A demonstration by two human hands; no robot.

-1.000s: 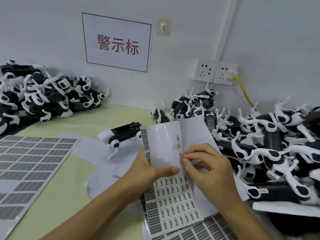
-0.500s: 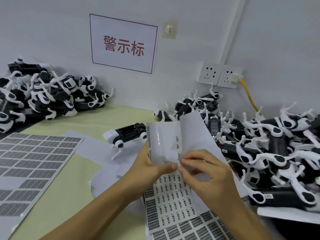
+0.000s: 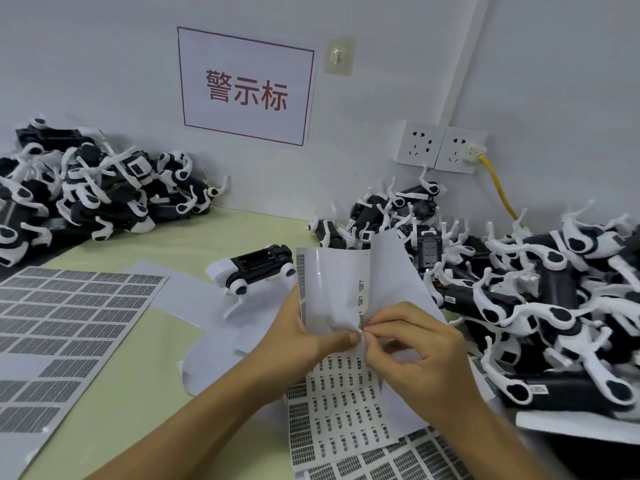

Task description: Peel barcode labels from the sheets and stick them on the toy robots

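Nearest the camera, a flat barcode sheet [image 3: 381, 462] lies at the table's front edge, partly under the folded label sheet [image 3: 332, 299] that both hands hold up. The left hand [image 3: 304, 344] grips the sheet's left side, thumb pressed across its front; the right hand [image 3: 415, 358] pinches at a small label [image 3: 362, 330] on the fold with thumb and forefinger, just beside the left thumb. To the left a large barcode sheet [image 3: 69, 323] lies flat on the yellow-green table [image 3: 114, 393]. Just behind the held sheet stands a single toy robot [image 3: 256, 265] — black body, white legs. Further back lie two heaps of toy robots — the right pile [image 3: 536, 299] and the left pile [image 3: 79, 192] against the wall, under a red-lettered sign [image 3: 246, 88] and wall sockets [image 3: 440, 147].
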